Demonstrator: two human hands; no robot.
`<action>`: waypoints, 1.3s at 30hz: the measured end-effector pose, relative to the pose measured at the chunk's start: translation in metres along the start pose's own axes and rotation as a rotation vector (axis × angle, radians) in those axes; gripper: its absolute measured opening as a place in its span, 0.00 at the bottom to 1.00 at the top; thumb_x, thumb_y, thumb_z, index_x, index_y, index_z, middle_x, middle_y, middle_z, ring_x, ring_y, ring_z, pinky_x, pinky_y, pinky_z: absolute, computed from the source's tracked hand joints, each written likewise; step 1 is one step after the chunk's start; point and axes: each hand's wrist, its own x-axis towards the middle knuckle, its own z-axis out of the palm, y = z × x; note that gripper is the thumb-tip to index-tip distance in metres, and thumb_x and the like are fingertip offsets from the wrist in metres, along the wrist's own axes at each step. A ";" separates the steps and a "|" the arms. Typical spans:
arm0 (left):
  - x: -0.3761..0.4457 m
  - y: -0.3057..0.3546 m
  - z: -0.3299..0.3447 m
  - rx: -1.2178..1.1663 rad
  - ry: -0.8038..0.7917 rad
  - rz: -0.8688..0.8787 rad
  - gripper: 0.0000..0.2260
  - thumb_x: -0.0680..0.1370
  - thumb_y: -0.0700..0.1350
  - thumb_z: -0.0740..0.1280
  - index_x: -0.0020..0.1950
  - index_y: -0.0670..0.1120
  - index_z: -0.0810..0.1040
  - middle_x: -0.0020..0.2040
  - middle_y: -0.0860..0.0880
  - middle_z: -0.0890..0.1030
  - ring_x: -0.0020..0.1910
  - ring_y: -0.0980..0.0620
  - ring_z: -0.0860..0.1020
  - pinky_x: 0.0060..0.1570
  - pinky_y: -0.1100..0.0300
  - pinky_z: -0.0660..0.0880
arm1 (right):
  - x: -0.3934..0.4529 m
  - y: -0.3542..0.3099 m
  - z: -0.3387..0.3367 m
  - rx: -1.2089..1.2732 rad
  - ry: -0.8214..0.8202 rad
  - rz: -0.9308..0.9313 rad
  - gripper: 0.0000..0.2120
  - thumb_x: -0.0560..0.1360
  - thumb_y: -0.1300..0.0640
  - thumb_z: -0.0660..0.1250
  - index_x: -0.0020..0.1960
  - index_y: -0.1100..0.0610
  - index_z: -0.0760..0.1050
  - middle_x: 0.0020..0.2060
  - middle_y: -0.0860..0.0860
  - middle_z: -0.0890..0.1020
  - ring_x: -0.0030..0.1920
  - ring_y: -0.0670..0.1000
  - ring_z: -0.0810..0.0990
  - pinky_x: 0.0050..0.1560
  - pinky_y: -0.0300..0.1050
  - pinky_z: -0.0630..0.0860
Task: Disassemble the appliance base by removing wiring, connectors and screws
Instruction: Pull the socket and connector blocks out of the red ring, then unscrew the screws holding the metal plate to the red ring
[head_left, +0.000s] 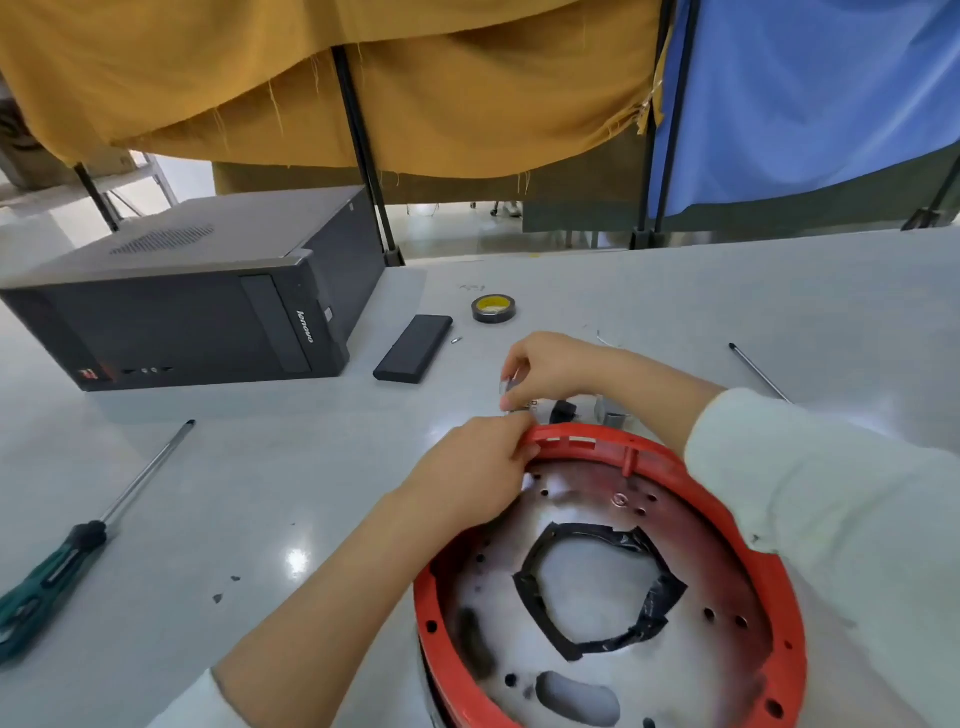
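Note:
The round appliance base (727, 525) with a red rim lies open side up at the lower right, black tape ringing its centre hole. My left hand (467, 467) grips the rim at its far left edge. Just beyond the rim, my right hand (550, 366) pinches a small metal part (508, 387) above the table. Small removed parts, one black (562, 411) and one grey metal (613, 415), lie on the table behind the rim, partly hidden by my right forearm.
A green-handled screwdriver (78, 545) lies at the left. A thin metal rod (758, 371) lies at the right. A black computer case (197, 306), a flat black box (413, 348), a tape roll (493, 308) and a loose screw (456, 340) sit farther back.

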 end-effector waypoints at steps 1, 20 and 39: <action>0.000 -0.001 0.000 -0.023 0.004 0.003 0.07 0.81 0.47 0.58 0.53 0.46 0.73 0.51 0.45 0.79 0.49 0.42 0.76 0.48 0.51 0.72 | 0.006 -0.003 0.004 -0.002 -0.012 -0.019 0.18 0.69 0.52 0.75 0.55 0.57 0.78 0.45 0.47 0.79 0.42 0.45 0.75 0.39 0.36 0.69; 0.009 -0.004 0.004 -0.153 -0.009 -0.094 0.09 0.79 0.43 0.60 0.57 0.49 0.74 0.53 0.48 0.79 0.52 0.46 0.75 0.46 0.58 0.69 | -0.009 0.000 0.000 0.079 0.055 -0.055 0.21 0.72 0.45 0.70 0.62 0.51 0.74 0.55 0.48 0.79 0.50 0.46 0.75 0.48 0.38 0.71; -0.027 0.034 -0.091 -0.633 0.397 0.096 0.25 0.77 0.42 0.67 0.72 0.53 0.63 0.63 0.54 0.72 0.45 0.75 0.75 0.38 0.79 0.70 | -0.163 0.026 -0.093 0.983 0.042 -0.048 0.13 0.66 0.49 0.71 0.46 0.56 0.84 0.44 0.55 0.85 0.43 0.53 0.83 0.44 0.45 0.80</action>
